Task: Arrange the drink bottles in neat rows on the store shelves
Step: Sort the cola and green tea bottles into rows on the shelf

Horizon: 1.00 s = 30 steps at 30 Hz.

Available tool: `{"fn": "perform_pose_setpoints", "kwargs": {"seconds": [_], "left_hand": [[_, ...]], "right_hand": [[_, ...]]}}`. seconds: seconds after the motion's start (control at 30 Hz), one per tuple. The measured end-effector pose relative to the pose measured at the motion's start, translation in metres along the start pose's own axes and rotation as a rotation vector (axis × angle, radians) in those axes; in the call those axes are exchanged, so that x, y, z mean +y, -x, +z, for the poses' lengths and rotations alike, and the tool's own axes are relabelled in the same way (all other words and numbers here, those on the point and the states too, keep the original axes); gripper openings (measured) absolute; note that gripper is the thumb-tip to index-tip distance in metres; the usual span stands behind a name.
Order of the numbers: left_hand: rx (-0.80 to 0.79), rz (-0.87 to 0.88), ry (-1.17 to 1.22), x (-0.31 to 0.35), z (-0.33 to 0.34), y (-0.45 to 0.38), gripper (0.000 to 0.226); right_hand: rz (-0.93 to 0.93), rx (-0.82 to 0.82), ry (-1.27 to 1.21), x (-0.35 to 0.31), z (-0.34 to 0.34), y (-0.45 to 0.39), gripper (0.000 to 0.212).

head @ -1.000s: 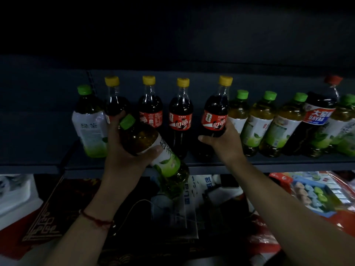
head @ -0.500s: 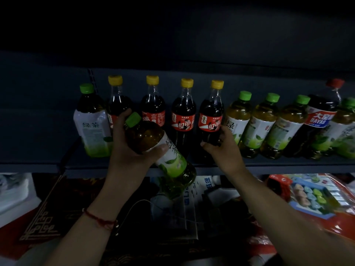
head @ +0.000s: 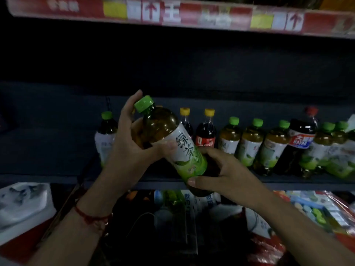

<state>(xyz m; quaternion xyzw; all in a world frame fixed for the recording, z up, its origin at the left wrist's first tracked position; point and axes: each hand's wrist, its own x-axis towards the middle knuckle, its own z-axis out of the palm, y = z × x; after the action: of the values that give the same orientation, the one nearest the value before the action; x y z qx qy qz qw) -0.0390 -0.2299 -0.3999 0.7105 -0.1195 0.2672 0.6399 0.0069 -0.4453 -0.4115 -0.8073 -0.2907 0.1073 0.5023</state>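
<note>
Both hands gripped one green tea bottle (head: 173, 144), tilted, cap up-left, in front of the shelf (head: 249, 181): right hand (head: 221, 175) closed round its base, left hand (head: 130, 143) clamped on its shoulder. Behind stood cola bottles (head: 206, 131) and more green-capped tea bottles (head: 251, 143) in a row.

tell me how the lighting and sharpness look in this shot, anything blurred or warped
Head view: dim overall, the shelf back nearly black. The held green tea bottle and both hands, left and right, are the brightest and sharpest parts. The red price strip along the top is smeared, its print unreadable. The wide lens bows the shelf edge, and the bottles at right lean outward.
</note>
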Motion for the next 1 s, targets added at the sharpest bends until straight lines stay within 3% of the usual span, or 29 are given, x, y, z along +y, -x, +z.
{"fn": "perform_pose_setpoints", "kwargs": {"seconds": [0.2,0.37,0.47,0.57,0.73,0.9,1.0], "left_hand": [[-0.125,0.230,-0.281,0.112,-0.013,-0.044,0.108],[0.047,0.503,-0.726,0.198,-0.030,-0.082,0.095],[0.065,0.614,-0.939,0.238,-0.037,-0.108,0.078],[0.053,0.638,-1.115,0.269,-0.043,-0.138,0.076],[0.039,0.652,-1.323,0.283,-0.054,-0.189,0.103],[0.045,0.673,-1.437,0.270,-0.061,-0.234,0.100],[-0.006,0.596,-1.429,0.261,-0.066,-0.254,0.098]], "right_hand": [[-0.214,0.216,0.119,-0.081,-0.019,-0.008,0.055],[-0.358,0.376,-0.032,-0.152,-0.039,-0.031,0.051],[-0.430,0.441,-0.036,-0.194,-0.050,-0.049,0.050],[-0.473,0.479,-0.043,-0.225,-0.056,-0.073,0.054],[-0.476,0.543,-0.014,-0.254,-0.056,-0.122,0.052],[-0.433,0.580,0.061,-0.260,-0.049,-0.171,0.044],[-0.387,0.638,0.107,-0.258,-0.043,-0.199,0.045]]}}
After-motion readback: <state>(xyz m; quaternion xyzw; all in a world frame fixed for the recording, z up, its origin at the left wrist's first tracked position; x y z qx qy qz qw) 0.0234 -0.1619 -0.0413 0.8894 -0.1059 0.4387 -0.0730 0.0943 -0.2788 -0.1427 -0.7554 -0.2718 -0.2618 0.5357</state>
